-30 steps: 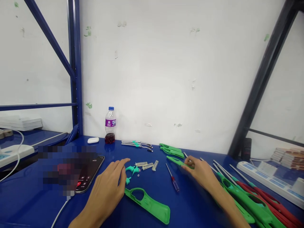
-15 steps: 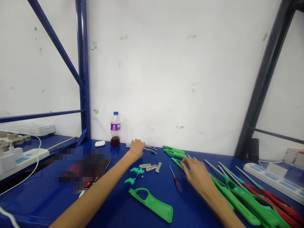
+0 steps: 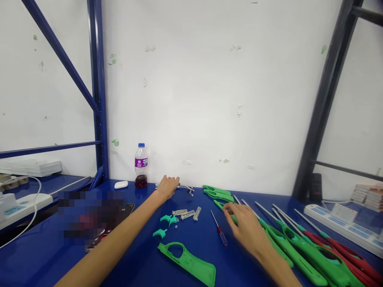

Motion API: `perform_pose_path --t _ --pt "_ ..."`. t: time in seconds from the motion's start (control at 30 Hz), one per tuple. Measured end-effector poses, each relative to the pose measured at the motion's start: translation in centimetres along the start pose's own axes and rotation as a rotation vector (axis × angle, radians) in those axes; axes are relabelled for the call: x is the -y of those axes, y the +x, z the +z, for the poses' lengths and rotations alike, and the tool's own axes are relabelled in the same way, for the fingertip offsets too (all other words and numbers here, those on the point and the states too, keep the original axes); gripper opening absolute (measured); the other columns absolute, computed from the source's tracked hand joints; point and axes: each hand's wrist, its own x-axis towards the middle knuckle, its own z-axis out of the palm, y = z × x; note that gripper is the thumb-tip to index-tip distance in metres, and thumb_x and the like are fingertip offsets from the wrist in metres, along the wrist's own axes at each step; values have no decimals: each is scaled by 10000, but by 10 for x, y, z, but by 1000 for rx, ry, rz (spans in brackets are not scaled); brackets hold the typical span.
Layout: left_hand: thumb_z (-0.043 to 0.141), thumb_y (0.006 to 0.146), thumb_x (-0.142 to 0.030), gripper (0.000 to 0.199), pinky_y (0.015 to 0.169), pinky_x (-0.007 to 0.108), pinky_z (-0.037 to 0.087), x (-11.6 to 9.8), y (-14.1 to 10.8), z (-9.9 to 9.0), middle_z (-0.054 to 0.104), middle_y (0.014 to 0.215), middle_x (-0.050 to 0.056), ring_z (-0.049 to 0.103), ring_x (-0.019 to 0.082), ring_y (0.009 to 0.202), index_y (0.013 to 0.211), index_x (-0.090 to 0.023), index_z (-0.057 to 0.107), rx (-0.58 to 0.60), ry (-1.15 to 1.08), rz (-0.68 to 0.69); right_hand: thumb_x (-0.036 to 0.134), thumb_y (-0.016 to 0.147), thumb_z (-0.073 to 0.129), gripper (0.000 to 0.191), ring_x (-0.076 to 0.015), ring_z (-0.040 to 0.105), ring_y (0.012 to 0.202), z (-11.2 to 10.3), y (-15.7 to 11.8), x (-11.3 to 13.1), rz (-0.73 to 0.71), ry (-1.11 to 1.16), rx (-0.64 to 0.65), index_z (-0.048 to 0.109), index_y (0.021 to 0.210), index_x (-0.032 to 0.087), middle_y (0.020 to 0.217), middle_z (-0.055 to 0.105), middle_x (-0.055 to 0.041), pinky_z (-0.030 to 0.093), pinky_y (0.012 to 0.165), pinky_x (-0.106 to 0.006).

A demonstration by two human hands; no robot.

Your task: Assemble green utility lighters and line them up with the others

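At the back of the table, my left hand [image 3: 168,188] is closed over a bunch of thin metal rods [image 3: 182,186] with wire ends; its fingertips are hidden behind the knuckles. My right hand [image 3: 243,221] curls around a green lighter casing half [image 3: 218,204], its thumb and fingers on either side. Another green casing half [image 3: 191,261] lies hollow side up at the front. Between my arms are teal triggers [image 3: 160,232], several clear fuel tanks [image 3: 188,214] and a screwdriver [image 3: 219,229]. More green casing pieces [image 3: 218,193] lie by the wall.
Long-necked green lighters [image 3: 299,251] and red ones [image 3: 353,253] spread across the right, beside a power strip [image 3: 344,225]. A drink bottle [image 3: 141,167], a white case [image 3: 121,185] and a phone [image 3: 124,213] stand or lie at left. Blue shelf posts [image 3: 100,87] frame the wall.
The view has shifted slightly, so most things appear a little further left. My left hand stays at the rods, whose wire ends have moved a little. My right hand remains at the green casing half.
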Motion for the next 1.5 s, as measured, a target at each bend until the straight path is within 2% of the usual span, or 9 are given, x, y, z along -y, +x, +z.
perform_pose_path --t 0.2,0.27,0.4,0.57,0.87,1.07,1.13,1.27,1.5 --pt "666 1027 -347 320 937 484 589 -6 -42 -53 666 1289 100 683 264 1104 1294 -173 639 -56 -12 -46 384 989 662 135 -303 676 1102 9 -36 78 15 265 162 688 1091 300 1155 737 -49 458 1052 -469" --pt "467 1111 -271 253 967 472 557 -12 -71 -71 680 1161 104 673 273 1098 1258 -175 649 -82 -67 -45 328 913 761 197 -302 673 1110 11 -47 94 -12 320 278 696 1099 317 1173 734 -27 461 1054 -456" --pt "368 1139 -338 304 934 326 548 -21 -134 -89 659 1197 51 680 207 1065 1314 -263 605 -71 -237 -37 252 978 676 124 -266 675 1106 5 -57 94 7 373 398 713 1086 301 1171 743 -20 481 1028 -402" --pt "463 1091 -409 237 967 341 509 -17 -184 -71 686 1143 13 669 234 1071 1157 -313 669 79 -627 -99 344 1049 594 178 -265 635 1231 -2 -66 76 81 440 398 720 1168 304 1280 726 -32 474 1089 -387" --pt "538 1051 -418 209 1027 350 508 -8 -195 -44 732 1197 -8 673 249 1148 1188 -343 677 134 -642 -163 376 1067 554 217 -284 609 1310 -3 -71 84 87 396 393 736 1156 297 1351 707 -62 433 1159 -451" --pt "573 1028 -469 240 1061 379 521 -8 -199 -37 753 1208 4 689 268 1165 1194 -353 703 85 -623 -160 433 1109 428 359 -260 672 1212 -12 -46 60 156 135 120 739 1139 255 1257 747 -87 475 1104 -400" --pt "574 1027 -472 241 1058 368 532 -8 -199 -34 756 1218 -2 697 261 1166 1191 -359 710 86 -633 -137 383 1132 375 382 -241 689 1181 -14 -22 36 212 -135 191 715 1210 227 1249 753 -96 504 1057 -361" --pt "586 1017 -481 247 1036 330 559 -12 -200 -34 760 1244 -17 714 247 1174 1193 -376 725 89 -653 -89 307 1080 548 289 -326 718 1102 -6 21 -4 225 -287 307 709 1248 136 1122 776 -178 536 981 -450" --pt "591 997 -536 287 978 326 609 -16 -202 -42 798 1178 -17 761 257 1101 1169 -385 765 -28 -613 -55 150 1024 617 272 -249 735 994 9 23 -11 202 -347 429 668 1291 149 1102 753 -104 571 917 -423"
